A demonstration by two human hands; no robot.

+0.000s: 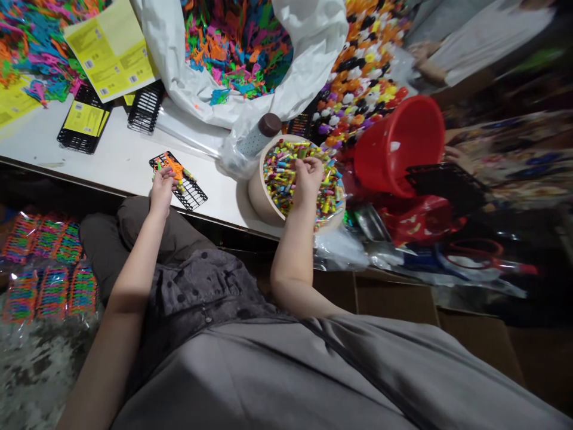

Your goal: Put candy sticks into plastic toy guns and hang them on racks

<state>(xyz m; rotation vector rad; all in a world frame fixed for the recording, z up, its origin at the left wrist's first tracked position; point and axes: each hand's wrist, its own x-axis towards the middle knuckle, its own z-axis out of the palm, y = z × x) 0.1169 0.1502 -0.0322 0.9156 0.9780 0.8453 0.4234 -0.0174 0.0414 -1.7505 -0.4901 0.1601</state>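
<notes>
Sitting at the near edge of a white tabletop [120, 158], the person has both hands at work. The left hand [161, 190] pinches small bright plastic pieces against a black plastic grid tray [190, 188] lying flat near the table's edge; an orange plastic figure [172, 164] already sits on the tray's far end, while most of its slots look bare. The right hand [307, 174] is curled, fingers bunched, down in a round cream-coloured tub of small multicoloured plastic pieces [268, 200], seemingly picking some up; whether it has any between its fingertips cannot be told.

Judging by this, the filling of this tray is only begun: one end is dressed, the rest remains. The tub is still heaped full. Farther back, more empty black grid trays [145, 106] wait beside yellow printed cards [111, 51], and a white sack of mixed colourful plastic parts [237, 42] stands open. At far left below the tabletop, clear bags of finished colourful sets [49, 269] are stacked. A red plastic bucket [396, 146] lies tipped to the right of the tub.
</notes>
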